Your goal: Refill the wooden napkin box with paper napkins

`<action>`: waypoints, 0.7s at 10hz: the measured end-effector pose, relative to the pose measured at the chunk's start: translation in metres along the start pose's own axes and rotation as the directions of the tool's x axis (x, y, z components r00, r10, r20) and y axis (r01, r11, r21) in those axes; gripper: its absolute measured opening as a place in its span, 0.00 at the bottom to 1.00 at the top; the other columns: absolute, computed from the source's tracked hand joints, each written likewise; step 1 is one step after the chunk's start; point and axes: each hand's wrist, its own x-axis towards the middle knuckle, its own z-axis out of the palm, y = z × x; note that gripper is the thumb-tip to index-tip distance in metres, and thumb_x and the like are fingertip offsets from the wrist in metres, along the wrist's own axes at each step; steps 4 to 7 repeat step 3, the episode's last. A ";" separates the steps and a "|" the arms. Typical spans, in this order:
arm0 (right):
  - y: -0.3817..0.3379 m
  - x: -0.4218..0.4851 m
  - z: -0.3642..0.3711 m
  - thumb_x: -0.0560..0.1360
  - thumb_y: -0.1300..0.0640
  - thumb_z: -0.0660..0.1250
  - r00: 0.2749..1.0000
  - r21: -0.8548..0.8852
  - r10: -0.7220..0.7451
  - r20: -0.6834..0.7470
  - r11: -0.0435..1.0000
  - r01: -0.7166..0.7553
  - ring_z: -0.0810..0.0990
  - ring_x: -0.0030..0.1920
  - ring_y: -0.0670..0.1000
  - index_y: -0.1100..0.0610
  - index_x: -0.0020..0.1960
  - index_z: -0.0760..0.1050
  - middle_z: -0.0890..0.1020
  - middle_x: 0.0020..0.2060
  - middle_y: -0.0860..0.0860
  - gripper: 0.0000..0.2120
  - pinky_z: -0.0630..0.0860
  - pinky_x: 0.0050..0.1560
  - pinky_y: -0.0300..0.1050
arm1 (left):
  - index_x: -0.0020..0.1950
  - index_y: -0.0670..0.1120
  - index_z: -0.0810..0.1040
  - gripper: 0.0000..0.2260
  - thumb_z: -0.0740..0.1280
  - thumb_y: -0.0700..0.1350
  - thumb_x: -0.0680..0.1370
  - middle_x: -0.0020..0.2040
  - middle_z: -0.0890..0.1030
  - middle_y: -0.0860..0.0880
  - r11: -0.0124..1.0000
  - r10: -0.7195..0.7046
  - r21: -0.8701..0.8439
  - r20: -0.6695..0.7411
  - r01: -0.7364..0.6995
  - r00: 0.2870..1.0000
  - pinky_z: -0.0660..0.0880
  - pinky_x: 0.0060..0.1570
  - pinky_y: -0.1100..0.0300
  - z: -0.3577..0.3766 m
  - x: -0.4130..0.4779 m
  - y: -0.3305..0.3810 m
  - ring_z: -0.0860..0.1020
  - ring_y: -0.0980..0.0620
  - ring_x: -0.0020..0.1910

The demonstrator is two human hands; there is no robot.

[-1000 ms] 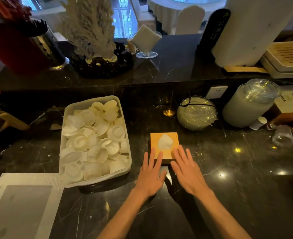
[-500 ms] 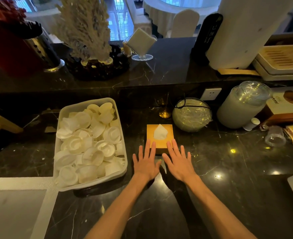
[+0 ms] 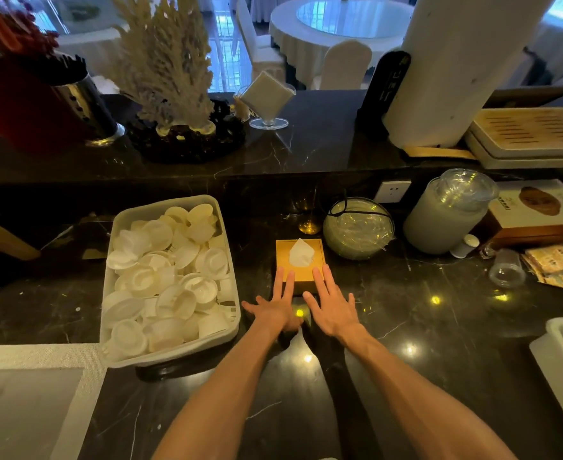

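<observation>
One wooden napkin box (image 3: pixel 300 277) sits mid-desk (image 3: pixel 406 327) on the dark marble, with one white napkin (image 3: pixel 301 253) poking up from its top slot. Two hands lie flat and spread, gripping nothing: the left hand (image 3: pixel 278 308) and right hand (image 3: pixel 333 310) each rest fingertips on the box's near edge. To the left stands one plastic tub (image 3: pixel 170 358) heaped with white dishes. Just right of the box, farther back, is one round glass bowl (image 3: pixel 358 229).

The print on the carton (image 3: pixel 535 207) is too small to read.
</observation>
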 end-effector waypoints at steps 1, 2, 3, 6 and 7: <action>-0.005 0.002 -0.019 0.78 0.33 0.43 0.997 -0.047 0.029 0.070 0.999 -0.026 0.56 0.78 0.57 0.41 0.78 0.38 0.37 0.79 0.43 0.32 0.49 0.72 0.72 | 0.77 0.60 0.30 0.44 0.64 0.60 0.78 0.76 0.24 0.55 0.999 -0.006 -0.034 0.031 0.007 0.999 0.53 0.71 0.26 -0.013 -0.001 0.001 0.52 0.36 0.79; -0.017 -0.005 -0.037 0.79 0.34 0.44 0.995 -0.052 0.029 0.096 0.998 -0.024 0.56 0.78 0.56 0.44 0.79 0.49 0.47 0.80 0.47 0.31 0.49 0.73 0.70 | 0.81 0.54 0.50 0.30 0.58 0.58 0.82 0.82 0.45 0.50 0.990 0.095 -0.089 -0.182 -0.113 0.979 0.65 0.70 0.36 -0.012 -0.016 -0.005 0.64 0.40 0.76; -0.021 -0.022 -0.039 0.80 0.37 0.48 0.998 -0.078 -0.055 0.003 0.995 0.056 0.72 0.68 0.55 0.49 0.71 0.68 0.70 0.72 0.53 0.26 0.64 0.70 0.62 | 0.68 0.49 0.73 0.18 0.58 0.55 0.82 0.68 0.75 0.46 0.964 0.160 -0.146 -0.350 -0.223 0.923 0.75 0.62 0.45 -0.005 -0.032 -0.020 0.77 0.45 0.63; -0.021 -0.022 -0.039 0.80 0.37 0.48 0.998 -0.078 -0.055 0.003 0.995 0.056 0.72 0.68 0.55 0.49 0.71 0.68 0.70 0.72 0.53 0.26 0.64 0.70 0.62 | 0.68 0.49 0.73 0.18 0.58 0.55 0.82 0.68 0.75 0.46 0.964 0.160 -0.146 -0.350 -0.223 0.923 0.75 0.62 0.45 -0.005 -0.032 -0.020 0.77 0.45 0.63; -0.021 -0.022 -0.039 0.80 0.37 0.48 0.998 -0.078 -0.055 0.003 0.995 0.056 0.72 0.68 0.55 0.49 0.71 0.68 0.70 0.72 0.53 0.26 0.64 0.70 0.62 | 0.68 0.49 0.73 0.18 0.58 0.55 0.82 0.68 0.75 0.46 0.964 0.160 -0.146 -0.350 -0.223 0.923 0.75 0.62 0.45 -0.005 -0.032 -0.020 0.77 0.45 0.63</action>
